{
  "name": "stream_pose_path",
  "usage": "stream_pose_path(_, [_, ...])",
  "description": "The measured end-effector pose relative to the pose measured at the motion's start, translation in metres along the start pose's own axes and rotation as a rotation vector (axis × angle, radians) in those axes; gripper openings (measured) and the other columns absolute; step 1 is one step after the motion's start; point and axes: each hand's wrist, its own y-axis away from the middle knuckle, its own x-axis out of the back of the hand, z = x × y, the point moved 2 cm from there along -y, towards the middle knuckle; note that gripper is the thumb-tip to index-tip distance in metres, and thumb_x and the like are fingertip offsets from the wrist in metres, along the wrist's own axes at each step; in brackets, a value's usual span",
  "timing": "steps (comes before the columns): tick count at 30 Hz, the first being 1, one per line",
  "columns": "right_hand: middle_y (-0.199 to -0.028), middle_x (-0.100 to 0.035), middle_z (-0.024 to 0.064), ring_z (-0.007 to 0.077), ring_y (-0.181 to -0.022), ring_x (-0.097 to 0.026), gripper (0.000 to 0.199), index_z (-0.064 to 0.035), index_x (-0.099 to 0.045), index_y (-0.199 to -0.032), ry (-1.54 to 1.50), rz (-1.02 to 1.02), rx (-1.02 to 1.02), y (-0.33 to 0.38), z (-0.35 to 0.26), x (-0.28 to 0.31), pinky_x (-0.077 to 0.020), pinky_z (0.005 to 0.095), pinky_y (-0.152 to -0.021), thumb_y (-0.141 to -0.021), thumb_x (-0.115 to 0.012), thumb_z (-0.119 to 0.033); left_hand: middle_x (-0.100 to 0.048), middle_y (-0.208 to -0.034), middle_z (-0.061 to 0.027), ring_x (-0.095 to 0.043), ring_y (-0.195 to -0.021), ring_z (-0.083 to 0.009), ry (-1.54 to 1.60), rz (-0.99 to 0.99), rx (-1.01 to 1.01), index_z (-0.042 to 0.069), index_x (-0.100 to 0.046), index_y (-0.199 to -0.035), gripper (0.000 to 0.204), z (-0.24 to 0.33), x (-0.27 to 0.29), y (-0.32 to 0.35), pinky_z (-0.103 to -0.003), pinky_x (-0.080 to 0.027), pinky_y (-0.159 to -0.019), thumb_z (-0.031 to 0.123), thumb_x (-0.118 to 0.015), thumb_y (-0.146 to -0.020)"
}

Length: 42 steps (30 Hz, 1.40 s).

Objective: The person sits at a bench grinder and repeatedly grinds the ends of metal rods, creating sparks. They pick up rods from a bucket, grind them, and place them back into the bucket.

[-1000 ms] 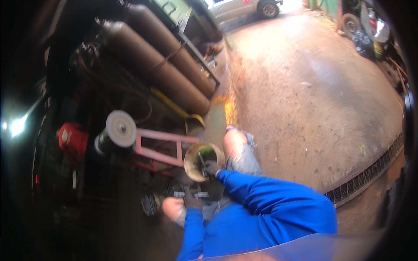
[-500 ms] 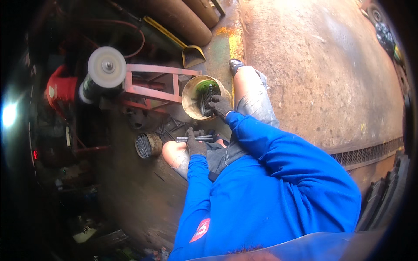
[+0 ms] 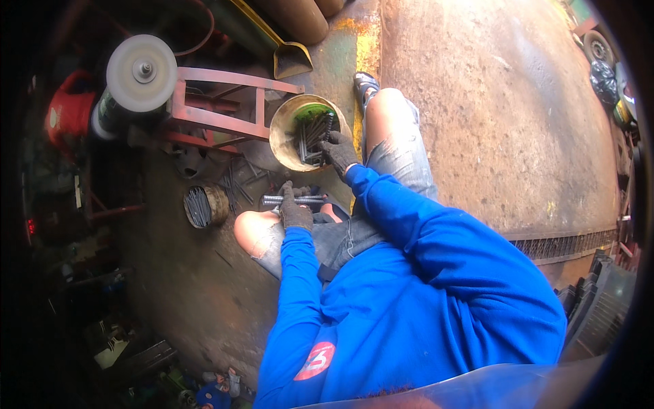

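Observation:
My left hand [image 3: 296, 211], in a dark work glove, is closed around a few short ridged metal rods [image 3: 272, 200] above my left knee. The rods lie crosswise in the grip, and their ends stick out on both sides. At the rim of a whitish bucket [image 3: 278, 140], my gloved right hand [image 3: 338, 151] reaches in with its fingers curled. A dark ridged rod [image 3: 331, 121] stands up from those fingers. More dark metal rods [image 3: 313, 136] lie in the bucket, whose inside shows a green patch. My right fingertips are partly hidden.
Left of the bucket, a pale grinding wheel [image 3: 141, 72] sits by a red metal frame [image 3: 228, 123]. A smaller container [image 3: 216, 204] holds thin rods on the floor, with loose rods beside it. A yellow-edged dustpan [image 3: 293, 61] and large brown cylinders [image 3: 300, 20] are beyond.
The view has shifted, so most things sit higher and farther left. My right hand stays at the bucket with the rod, and my left still grips its rods.

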Motion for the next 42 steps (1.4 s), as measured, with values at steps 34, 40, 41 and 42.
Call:
stream_pose_path(34, [-0.091, -0.066, 0.0077, 0.0176, -0.072, -0.061, 0.017, -0.0067, -0.058, -0.106, -0.378, -0.101, -0.068, 0.003, -0.007, -0.002, -0.0504, 0.0289, -0.064, -0.090, -0.054, -0.008, -0.049, -0.072, -0.0028, -0.056, -0.073, -0.0186, 0.251, -0.279, -0.128, 0.002, -0.055, -0.111, 0.032, 0.054, -0.009, 0.019, -0.049, -0.049, -0.100, 0.029, -0.062, -0.095])
stream_pose_path(40, [-0.094, -0.066, 0.0091, 0.0190, -0.082, -0.063, 0.022, -0.0027, -0.060, -0.107, -0.319, -0.163, -0.098, 0.005, -0.010, 0.002, -0.0516, 0.0294, -0.073, -0.088, -0.057, -0.013, -0.043, -0.065, 0.0022, -0.050, -0.071, -0.0160, 0.277, -0.311, -0.106, 0.010, -0.056, -0.110, 0.025, 0.102, -0.023, 0.045, -0.049, -0.042, -0.105, 0.031, -0.055, -0.098])
stream_pose_path(41, [-0.095, -0.065, 0.0096, 0.0192, -0.086, -0.064, 0.024, -0.0004, -0.062, -0.108, -0.295, -0.163, -0.125, 0.006, -0.012, 0.001, -0.0518, 0.0294, -0.077, -0.088, -0.058, -0.014, -0.042, -0.065, 0.0022, -0.050, -0.070, -0.0161, 0.304, -0.351, -0.099, 0.010, -0.056, -0.110, 0.024, 0.104, -0.018, 0.047, -0.049, -0.042, -0.106, 0.031, -0.055, -0.098])
stream_pose_path(42, [-0.095, -0.066, 0.0090, 0.0189, -0.083, -0.064, 0.023, -0.0028, -0.061, -0.109, -0.281, -0.169, -0.120, 0.006, -0.015, -0.001, -0.0516, 0.0295, -0.074, -0.090, -0.057, -0.014, -0.042, -0.065, 0.0022, -0.050, -0.070, -0.0163, 0.331, -0.391, -0.091, 0.010, -0.055, -0.110, 0.024, 0.105, -0.014, 0.048, -0.049, -0.041, -0.107, 0.031, -0.055, -0.098])
